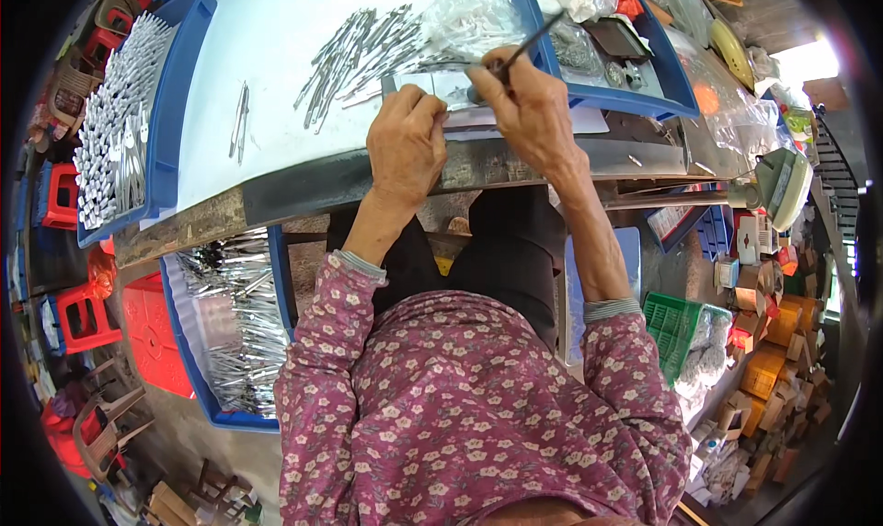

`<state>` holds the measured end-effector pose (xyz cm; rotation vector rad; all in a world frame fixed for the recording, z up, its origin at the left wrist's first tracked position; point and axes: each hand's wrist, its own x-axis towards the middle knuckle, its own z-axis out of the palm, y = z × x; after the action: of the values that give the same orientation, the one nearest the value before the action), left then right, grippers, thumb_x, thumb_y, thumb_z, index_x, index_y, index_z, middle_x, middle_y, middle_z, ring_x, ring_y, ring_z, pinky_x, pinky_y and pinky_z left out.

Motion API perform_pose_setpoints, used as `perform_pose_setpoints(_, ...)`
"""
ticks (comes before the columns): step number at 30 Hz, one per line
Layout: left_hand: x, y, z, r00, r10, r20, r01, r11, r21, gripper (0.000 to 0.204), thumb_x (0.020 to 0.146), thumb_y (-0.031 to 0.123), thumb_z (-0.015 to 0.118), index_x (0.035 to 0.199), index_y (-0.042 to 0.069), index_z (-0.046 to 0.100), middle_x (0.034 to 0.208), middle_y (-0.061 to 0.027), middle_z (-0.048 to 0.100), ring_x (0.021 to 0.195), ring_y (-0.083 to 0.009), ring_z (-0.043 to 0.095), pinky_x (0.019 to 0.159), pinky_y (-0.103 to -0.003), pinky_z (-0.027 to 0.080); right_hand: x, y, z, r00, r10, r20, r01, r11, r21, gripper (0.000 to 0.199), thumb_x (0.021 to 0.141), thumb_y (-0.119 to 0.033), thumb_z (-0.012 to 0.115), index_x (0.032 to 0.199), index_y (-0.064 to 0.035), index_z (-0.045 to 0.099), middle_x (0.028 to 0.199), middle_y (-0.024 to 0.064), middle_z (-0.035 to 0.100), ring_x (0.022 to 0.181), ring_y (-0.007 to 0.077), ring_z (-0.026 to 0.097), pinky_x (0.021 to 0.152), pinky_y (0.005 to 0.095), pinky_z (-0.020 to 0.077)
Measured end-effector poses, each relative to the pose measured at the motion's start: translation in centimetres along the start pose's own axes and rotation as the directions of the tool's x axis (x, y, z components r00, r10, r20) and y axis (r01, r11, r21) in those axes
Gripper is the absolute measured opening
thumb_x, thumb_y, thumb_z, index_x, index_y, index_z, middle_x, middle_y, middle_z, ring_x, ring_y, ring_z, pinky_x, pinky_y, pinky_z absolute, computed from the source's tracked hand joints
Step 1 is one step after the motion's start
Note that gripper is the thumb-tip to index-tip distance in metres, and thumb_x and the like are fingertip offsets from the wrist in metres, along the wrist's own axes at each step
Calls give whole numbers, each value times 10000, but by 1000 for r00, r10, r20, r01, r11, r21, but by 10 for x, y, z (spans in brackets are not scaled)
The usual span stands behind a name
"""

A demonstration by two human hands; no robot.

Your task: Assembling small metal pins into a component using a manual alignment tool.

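My left hand [405, 144] is closed at the table's near edge, its fingertips pinched together. What it pinches is mostly hidden; a small grey flat end [388, 86] shows by the knuckles. Just to its right, my right hand [535, 117] grips a slim dark rod-shaped tool [535, 40] that slants up and away to the right. Beyond both hands lies a loose pile of slender metal pieces [354, 57] on the white table surface [253, 29]. A couple of similar pieces [240, 121] lie apart at the left.
A blue tray [170, 154] packed with slim silvery pieces stands at the left; another blue tray [676, 85] with bags and small parts is at the right. Below the table, a blue bin [246, 423] holds many metal pieces. A clear plastic bag [474, 11] lies behind the pile.
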<state>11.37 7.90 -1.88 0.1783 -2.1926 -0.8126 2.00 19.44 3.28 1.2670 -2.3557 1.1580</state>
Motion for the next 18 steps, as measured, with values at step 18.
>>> perform_pose_setpoints(18, 4, 6, -7, 990, -96, 99, 101, 994, -43, 68, 714, 30, 630, 768, 25, 590, 774, -93, 519, 750, -274, 540, 659, -350, 435, -12, 18, -30, 925, 352, -144, -280, 887, 368, 295, 875, -280, 578, 896, 14, 549, 625, 58, 602, 546, 94, 540, 498, 254, 441)
